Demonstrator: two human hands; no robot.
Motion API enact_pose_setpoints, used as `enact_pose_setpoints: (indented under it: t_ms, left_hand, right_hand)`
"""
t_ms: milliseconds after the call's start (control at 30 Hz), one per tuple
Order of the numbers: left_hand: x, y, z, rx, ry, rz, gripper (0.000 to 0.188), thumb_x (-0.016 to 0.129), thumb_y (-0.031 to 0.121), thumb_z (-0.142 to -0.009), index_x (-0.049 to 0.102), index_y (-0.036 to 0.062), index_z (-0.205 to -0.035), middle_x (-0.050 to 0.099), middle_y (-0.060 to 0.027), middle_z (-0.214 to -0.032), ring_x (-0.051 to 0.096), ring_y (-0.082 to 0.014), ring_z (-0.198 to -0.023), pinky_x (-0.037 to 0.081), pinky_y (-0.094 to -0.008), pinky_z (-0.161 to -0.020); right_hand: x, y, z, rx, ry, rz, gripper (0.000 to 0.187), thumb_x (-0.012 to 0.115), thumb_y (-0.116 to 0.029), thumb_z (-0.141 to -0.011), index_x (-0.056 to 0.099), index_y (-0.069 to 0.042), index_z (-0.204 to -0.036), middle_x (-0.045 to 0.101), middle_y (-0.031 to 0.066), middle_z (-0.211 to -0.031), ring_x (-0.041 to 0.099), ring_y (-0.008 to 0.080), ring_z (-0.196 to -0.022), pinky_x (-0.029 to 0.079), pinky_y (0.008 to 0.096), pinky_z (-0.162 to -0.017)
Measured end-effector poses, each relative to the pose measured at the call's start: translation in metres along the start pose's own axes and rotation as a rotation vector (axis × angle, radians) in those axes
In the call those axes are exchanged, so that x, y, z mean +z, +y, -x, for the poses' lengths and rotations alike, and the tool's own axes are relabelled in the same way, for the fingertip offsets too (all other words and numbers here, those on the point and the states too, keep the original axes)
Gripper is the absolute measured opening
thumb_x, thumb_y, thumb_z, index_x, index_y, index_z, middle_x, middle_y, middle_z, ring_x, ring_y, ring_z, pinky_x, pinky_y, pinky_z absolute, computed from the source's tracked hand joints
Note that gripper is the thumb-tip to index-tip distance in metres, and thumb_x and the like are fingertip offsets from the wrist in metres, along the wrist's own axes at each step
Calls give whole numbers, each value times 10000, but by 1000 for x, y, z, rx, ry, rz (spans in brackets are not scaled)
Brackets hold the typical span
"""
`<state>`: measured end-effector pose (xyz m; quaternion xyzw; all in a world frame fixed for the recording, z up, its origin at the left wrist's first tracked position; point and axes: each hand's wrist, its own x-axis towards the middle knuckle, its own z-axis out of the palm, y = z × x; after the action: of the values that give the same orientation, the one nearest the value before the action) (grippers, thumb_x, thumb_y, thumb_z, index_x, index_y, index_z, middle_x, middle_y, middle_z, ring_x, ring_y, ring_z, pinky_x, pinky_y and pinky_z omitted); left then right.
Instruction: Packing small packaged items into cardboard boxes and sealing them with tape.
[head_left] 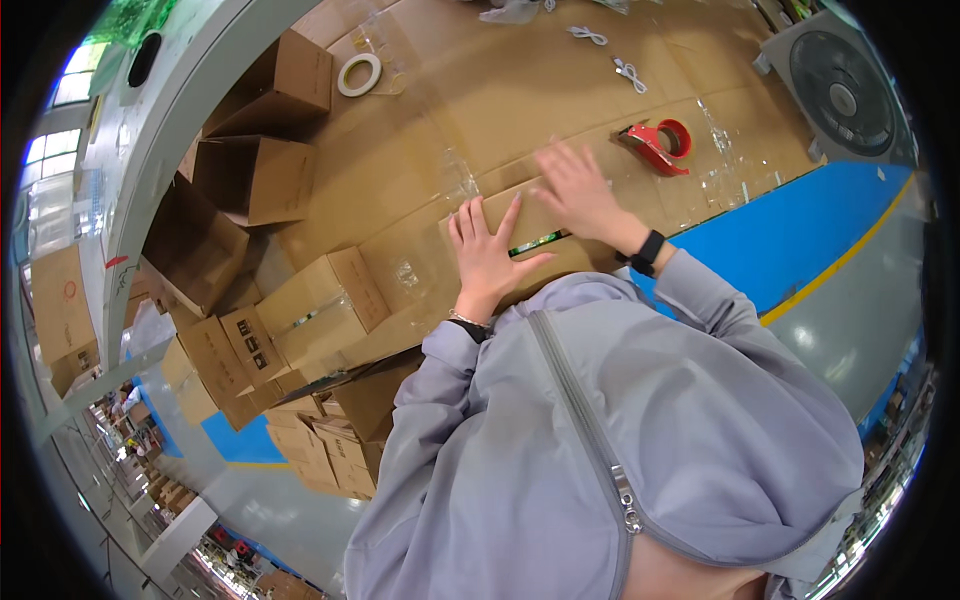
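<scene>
Against the front of my jacket sits a cardboard carton. A narrow gap between its flaps shows a dark strip with green print; what that belongs to is hidden. My left hand lies spread on the carton's left part, thumb beside the gap, holding nothing. Over the right part, my right hand has its fingers stretched out and slightly blurred, also with nothing in it. Whether it presses on the cardboard or hovers I cannot tell. To its right rests a red tape dispenser.
Cardboard covers the worktable. Open cartons stand at the left, near a taped carton. Farther back lie a tape roll and white cables. A grey fan stands at the far right, and a pale post rises at the left.
</scene>
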<state>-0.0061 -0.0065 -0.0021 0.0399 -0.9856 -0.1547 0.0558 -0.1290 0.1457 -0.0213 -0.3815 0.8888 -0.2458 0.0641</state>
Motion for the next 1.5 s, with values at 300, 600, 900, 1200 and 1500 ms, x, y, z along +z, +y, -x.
enact_pose_setpoints:
  t_ms: [300, 600, 900, 1200, 1500]
  left_hand:
    - [4, -10, 11, -43, 26, 63, 806, 630, 618, -663, 445, 180, -1314, 337, -208, -1309, 281, -362, -1245, 160, -525, -1033]
    - [-2, -61, 70, -443, 637, 656, 698, 429, 452, -888, 205, 39, -1403, 174, -152, -1463, 106, -281, -1372, 61, -443, -1106]
    - [32, -40, 68, -444, 154, 1328, 914, 491, 428, -884, -140, 14, -1399, -79, -199, -1481, -36, -274, -1374, 32, -351, -1099]
    - [-10, -34, -1, 74, -114, 220, 969, 693, 647, -545, 401, 183, -1345, 340, -212, -1285, 273, -392, -1226, 191, -519, -1043]
    - [4, -11, 10, -94, 26, 127, 884, 685, 634, -563, 450, 224, -1311, 364, -188, -1280, 328, -359, -1200, 244, -487, -1026]
  right_hand:
    - [12, -20, 7, -156, 65, 155, 577, 522, -427, -826, 448, 21, -1182, 464, 177, -1144, 392, 321, -1135, 223, 484, -1024]
    - [14, -9, 9, -144, 48, 204, 596, 527, -437, -818, 423, 12, -1196, 438, 175, -1155, 362, 317, -1152, 193, 475, -1028]
    - [11, -10, 8, -187, 24, 249, 577, 511, -419, -832, 423, 15, -1202, 431, 173, -1170, 355, 319, -1158, 190, 471, -1028]
    - [10, -11, 7, -188, 11, 248, 582, 489, -422, -842, 422, 18, -1217, 438, 183, -1191, 363, 317, -1172, 192, 471, -1034]
    - [4, -13, 5, -177, -8, 199, 596, 510, -431, -825, 418, 5, -1220, 438, 177, -1196, 365, 315, -1185, 197, 457, -1043]
